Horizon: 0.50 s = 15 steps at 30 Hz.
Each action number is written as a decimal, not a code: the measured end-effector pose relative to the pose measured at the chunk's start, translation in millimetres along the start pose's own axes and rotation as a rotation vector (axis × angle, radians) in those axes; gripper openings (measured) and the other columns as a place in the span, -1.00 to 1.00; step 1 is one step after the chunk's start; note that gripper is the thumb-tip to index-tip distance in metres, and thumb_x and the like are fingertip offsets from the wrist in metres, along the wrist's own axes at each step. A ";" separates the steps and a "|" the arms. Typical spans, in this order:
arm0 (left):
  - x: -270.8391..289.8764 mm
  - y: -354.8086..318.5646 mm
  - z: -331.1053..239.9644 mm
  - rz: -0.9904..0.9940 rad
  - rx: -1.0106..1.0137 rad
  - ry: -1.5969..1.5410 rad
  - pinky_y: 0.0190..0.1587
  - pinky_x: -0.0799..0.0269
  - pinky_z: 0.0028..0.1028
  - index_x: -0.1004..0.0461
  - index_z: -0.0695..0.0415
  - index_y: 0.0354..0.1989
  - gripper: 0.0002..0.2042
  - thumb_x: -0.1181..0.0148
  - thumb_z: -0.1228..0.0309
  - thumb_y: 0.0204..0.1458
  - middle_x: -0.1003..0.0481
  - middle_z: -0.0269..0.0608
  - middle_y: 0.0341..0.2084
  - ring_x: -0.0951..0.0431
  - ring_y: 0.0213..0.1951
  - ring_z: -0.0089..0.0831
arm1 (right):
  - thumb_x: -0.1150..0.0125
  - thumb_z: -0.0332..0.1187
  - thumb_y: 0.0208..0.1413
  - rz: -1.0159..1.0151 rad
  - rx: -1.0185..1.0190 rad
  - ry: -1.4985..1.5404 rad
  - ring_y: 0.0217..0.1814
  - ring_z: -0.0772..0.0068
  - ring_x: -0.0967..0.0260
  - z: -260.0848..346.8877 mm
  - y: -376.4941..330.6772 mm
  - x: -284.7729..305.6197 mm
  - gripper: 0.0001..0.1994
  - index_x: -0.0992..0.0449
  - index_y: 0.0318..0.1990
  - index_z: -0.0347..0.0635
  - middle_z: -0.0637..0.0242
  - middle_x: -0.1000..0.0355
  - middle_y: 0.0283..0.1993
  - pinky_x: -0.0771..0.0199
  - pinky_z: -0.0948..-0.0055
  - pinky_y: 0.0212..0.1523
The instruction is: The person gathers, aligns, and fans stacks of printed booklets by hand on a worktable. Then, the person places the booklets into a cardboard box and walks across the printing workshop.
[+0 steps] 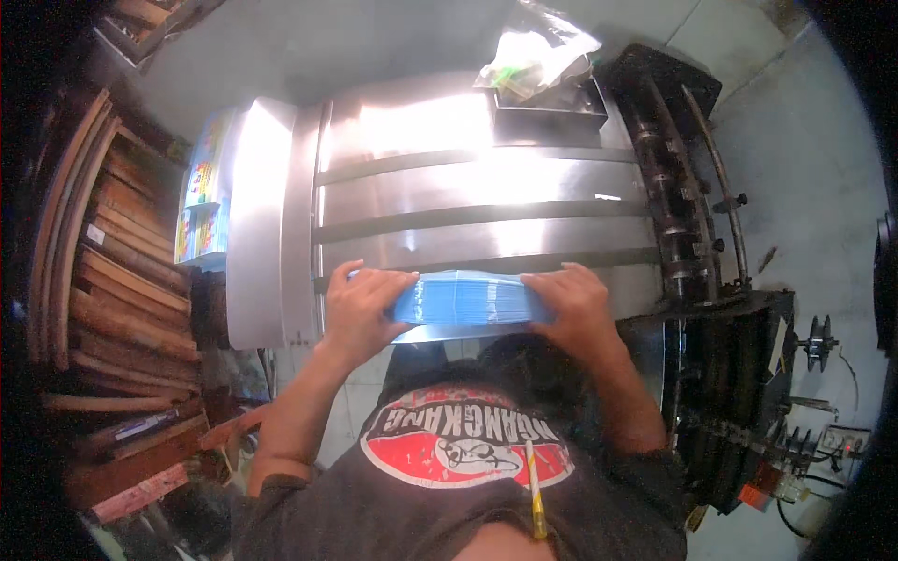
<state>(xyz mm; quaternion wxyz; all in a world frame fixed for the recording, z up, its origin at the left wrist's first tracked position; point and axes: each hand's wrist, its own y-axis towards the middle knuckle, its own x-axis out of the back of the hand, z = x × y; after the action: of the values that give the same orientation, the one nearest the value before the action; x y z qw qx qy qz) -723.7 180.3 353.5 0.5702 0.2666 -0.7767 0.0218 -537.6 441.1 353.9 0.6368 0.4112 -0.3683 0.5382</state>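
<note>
Between my two hands is a thick stack of light blue sheets [458, 298], with the layered edges facing up. My left hand [360, 307] is closed on its left end, with the thumb at the near side. The right end is gripped by my right hand [575, 304], fingers over the far side. Both hands hold the stack at the near edge of a shiny metal machine table [393, 201]. Fingertips behind the stack are partly hidden.
Dark bands [486, 218] cross the metal table. A black box [552, 122] with a clear plastic bag [538, 56] stands at its far right. Dark rollers and rods [678, 187] line the right side. Colourful printed stacks [201, 229] and a wooden rack [131, 252] are at left.
</note>
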 end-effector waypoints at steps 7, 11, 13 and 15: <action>8.4 5.9 -6.7 0.154 0.036 0.039 0.15 -0.16 -0.19 -0.32 0.08 0.14 -0.26 -0.46 0.20 -0.31 -0.43 -0.22 0.01 -0.42 0.04 -0.27 | -0.48 -0.18 -0.25 -0.047 -0.058 -0.195 0.43 0.20 -0.08 26.5 -7.0 -0.3 -0.20 -0.31 0.26 -0.06 0.24 -0.23 0.34 0.14 -0.22 0.39; 7.1 6.5 -9.7 0.155 0.008 0.078 0.17 -0.12 -0.19 -0.14 0.17 0.29 -0.07 -0.45 0.16 -0.32 -0.28 -0.10 0.17 -0.29 0.17 -0.21 | -0.40 -0.16 -0.15 -0.041 -0.031 -0.267 0.51 0.17 0.07 35.0 -23.5 -20.7 -0.23 -0.27 0.29 -0.07 0.25 -0.06 0.45 0.23 -0.28 0.40; 4.7 5.3 -6.3 0.176 -0.014 0.106 0.19 -0.10 -0.17 -0.10 0.24 0.31 -0.05 -0.40 0.06 -0.28 -0.27 -0.02 0.18 -0.27 0.20 -0.16 | -0.38 -0.15 -0.13 -0.054 -0.031 -0.277 0.51 0.17 0.09 37.6 -27.7 -24.1 -0.25 -0.28 0.29 -0.05 0.25 -0.04 0.46 0.25 -0.29 0.40; 4.9 6.3 -4.6 0.197 -0.037 0.136 0.21 -0.09 -0.15 -0.06 0.30 0.33 -0.01 -0.35 -0.04 -0.23 -0.25 0.05 0.19 -0.24 0.22 -0.10 | -0.37 -0.12 -0.12 -0.072 -0.055 -0.282 0.53 0.14 0.14 40.1 -30.7 -25.9 -0.26 -0.29 0.29 -0.02 0.25 0.03 0.49 0.28 -0.31 0.39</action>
<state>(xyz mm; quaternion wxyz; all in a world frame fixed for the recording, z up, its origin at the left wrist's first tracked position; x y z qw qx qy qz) -723.5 185.4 361.2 0.6216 0.1762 -0.7589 0.0815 -512.1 391.8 342.1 0.6087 0.4783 -0.4538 0.4414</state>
